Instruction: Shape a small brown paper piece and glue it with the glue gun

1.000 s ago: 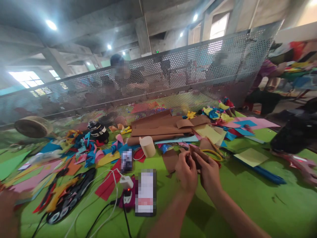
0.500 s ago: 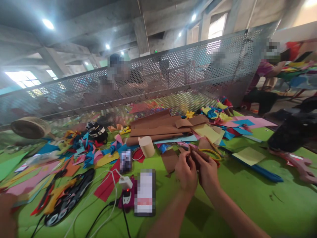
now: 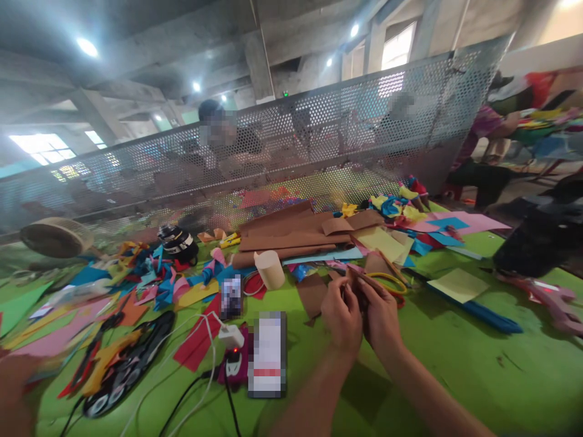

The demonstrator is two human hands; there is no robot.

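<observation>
My left hand (image 3: 341, 314) and my right hand (image 3: 382, 311) are close together over the green table (image 3: 455, 376). Both have their fingers closed on a small piece of brown paper (image 3: 356, 281), mostly hidden by the fingers. Just left of my left hand lies a flat brown paper sheet (image 3: 312, 295). Beyond my right hand are a yellow ring-shaped item (image 3: 390, 278) and more brown paper. To the left of my forearms, a phone (image 3: 266, 355) lies face up.
Stacked brown paper (image 3: 286, 240) and a roll of cream tape (image 3: 269, 269) lie further back. A purple socket block (image 3: 234, 370) trails cables. At right are a yellow paper square (image 3: 458, 285) and a pink glue gun (image 3: 558, 306). Another person's arm (image 3: 17, 388) enters at left; a perforated metal screen (image 3: 319, 139) stands behind.
My fingers have shifted slightly on the brown paper, and my right fingers look a little straighter. The other person's arm at the left edge has moved slightly.
</observation>
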